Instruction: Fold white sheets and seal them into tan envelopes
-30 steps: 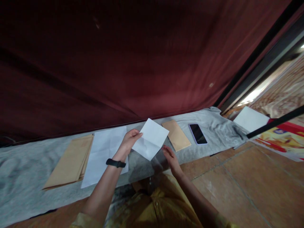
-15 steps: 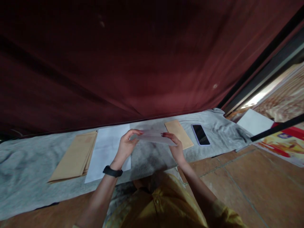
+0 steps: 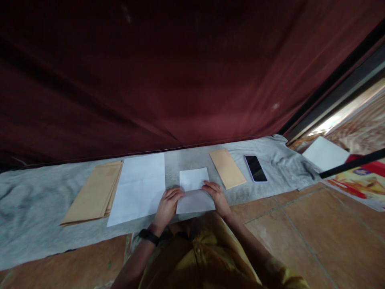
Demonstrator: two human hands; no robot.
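Note:
A small white sheet of paper [image 3: 195, 202] lies on the grey cloth [image 3: 186, 158] in front of me, with a crease running across its middle. My left hand [image 3: 169, 204] is closed on its left edge at the crease. At the opposite edge my right hand [image 3: 217, 198] grips the paper, fingers bent over it; the thumbs are mostly hidden. Just left of my left hand lies larger white paper [image 3: 140, 186]. Beyond my right hand is a single brown envelope [image 3: 227, 168].
Several brown envelopes [image 3: 90, 194] are stacked at the left. A phone [image 3: 255, 168] with a dark screen rests right of the single envelope. A dark red curtain [image 3: 180, 80] hangs behind the cloth. A dark metal bar [image 3: 351, 163] and a printed box [image 3: 357, 182] are at the right.
Both hands have come down toward me with the paper, from held up above the cloth to resting on it. The sheet now lies opened out, its crease showing.

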